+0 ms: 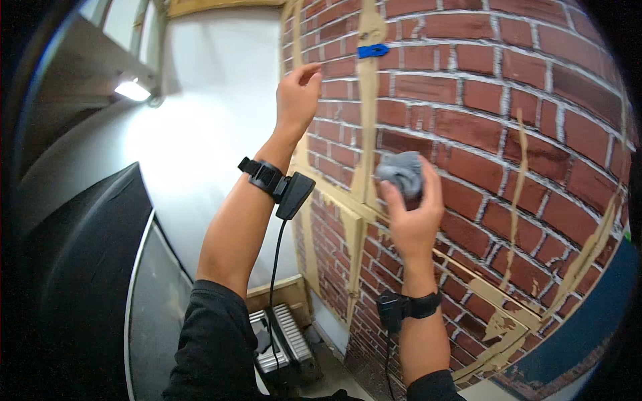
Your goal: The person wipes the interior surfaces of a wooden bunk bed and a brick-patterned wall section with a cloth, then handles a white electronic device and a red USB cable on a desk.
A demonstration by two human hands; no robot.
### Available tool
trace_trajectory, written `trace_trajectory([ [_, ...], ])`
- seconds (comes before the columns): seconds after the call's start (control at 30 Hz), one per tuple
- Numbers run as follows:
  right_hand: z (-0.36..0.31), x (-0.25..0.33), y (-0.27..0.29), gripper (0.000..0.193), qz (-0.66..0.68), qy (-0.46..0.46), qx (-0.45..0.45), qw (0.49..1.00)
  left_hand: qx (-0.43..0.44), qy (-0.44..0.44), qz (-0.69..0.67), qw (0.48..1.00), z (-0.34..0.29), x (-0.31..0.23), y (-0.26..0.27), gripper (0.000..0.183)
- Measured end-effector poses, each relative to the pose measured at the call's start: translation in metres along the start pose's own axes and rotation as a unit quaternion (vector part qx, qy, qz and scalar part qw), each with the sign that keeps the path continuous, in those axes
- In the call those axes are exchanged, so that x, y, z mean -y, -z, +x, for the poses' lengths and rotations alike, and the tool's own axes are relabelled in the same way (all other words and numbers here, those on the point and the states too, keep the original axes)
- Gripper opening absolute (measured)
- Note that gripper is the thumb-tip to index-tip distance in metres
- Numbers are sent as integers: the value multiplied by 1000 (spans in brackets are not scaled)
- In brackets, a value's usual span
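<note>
My left hand [299,99] is raised beside the left edge of the brick-patterned wall panel [468,90]. Its fingers bend toward the panel with a small gap at the thumb, and I see nothing between them. Lower and to the right, my right hand [416,224] grips a bunched grey cloth [400,174] in front of the painted bricks. Thumb and fingers close round the cloth from both sides; whether it touches the wall I cannot tell. A vertical strip of tan tape [368,127] runs down the panel between my hands, with a blue piece of tape [372,51] across its upper part.
Black devices with cables are strapped to my wrists. More tan strips [498,294] cross the panel at lower right. A silver ribbed case [291,337] stands on the floor below. At left are a black cloth-like sheet [87,267], a framed grey panel [157,294] and a lit lamp [132,89].
</note>
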State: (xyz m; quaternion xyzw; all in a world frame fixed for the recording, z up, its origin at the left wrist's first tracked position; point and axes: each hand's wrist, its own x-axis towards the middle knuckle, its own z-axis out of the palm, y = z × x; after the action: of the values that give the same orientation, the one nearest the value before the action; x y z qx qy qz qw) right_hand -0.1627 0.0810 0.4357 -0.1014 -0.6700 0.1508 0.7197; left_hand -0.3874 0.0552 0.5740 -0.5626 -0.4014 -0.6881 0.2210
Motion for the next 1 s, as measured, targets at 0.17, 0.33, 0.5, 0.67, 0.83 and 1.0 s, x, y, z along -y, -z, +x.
trace_trajectory([
  [0.17,-8,11,-20,45,153,-105,-87,979,-152,132,100,974,-22,14,117,28],
  [0.33,-13,10,-46,36,261,-116,-140,948,-354,70,353,863,-4,1,230,43],
  [0.5,-17,0,-69,34,249,-110,-118,955,-344,-96,525,773,27,-27,257,88],
  [0.67,-23,-1,-80,33,243,-112,-107,958,-336,-100,548,760,54,-46,294,82],
  [0.83,-22,-5,-74,33,264,-120,-117,950,-301,-130,592,737,56,-63,290,75],
  [1.0,-18,2,-63,35,323,-158,-101,928,-321,-240,450,798,52,-95,321,25],
])
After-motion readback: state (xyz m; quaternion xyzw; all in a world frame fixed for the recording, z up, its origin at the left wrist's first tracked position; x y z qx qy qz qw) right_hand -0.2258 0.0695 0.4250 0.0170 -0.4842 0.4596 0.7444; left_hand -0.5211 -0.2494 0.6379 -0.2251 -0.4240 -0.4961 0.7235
